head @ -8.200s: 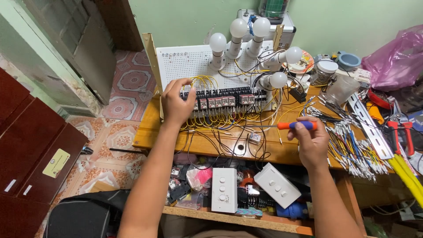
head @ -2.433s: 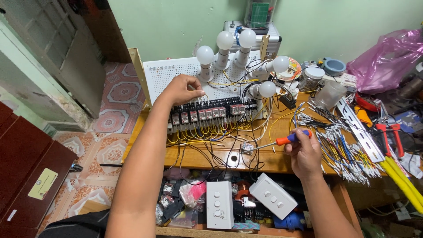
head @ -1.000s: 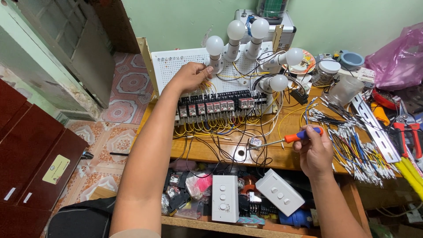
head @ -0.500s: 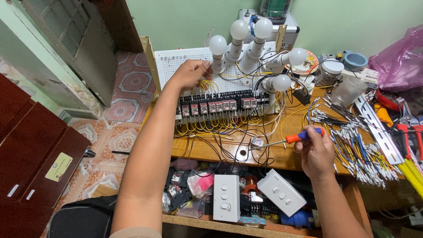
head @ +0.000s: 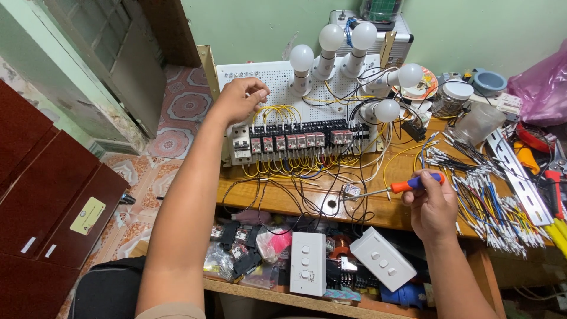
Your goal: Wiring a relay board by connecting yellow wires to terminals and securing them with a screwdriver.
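A: What is seen around the white pegboard [head: 277,80]?
B: It is leaned on a green wall, on a wooden counter [head: 283,201] above tiled floor. The left hand [head: 239,97] is pinched on yellow wires [head: 277,112]; a screwdriver [head: 393,188] is gripped by the right hand [head: 434,204] below-right.

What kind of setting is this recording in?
Probably a home electrical workbench: a white pegboard carrying bulbs and a relay row, cut wires, and the right hand holding a screwdriver.

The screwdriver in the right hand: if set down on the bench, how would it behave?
The screwdriver looks stiff, with a thin metal shaft. Its rounded orange-and-blue handle would probably roll on the wooden bench. It seems light: the right hand holds it with fingertips only.
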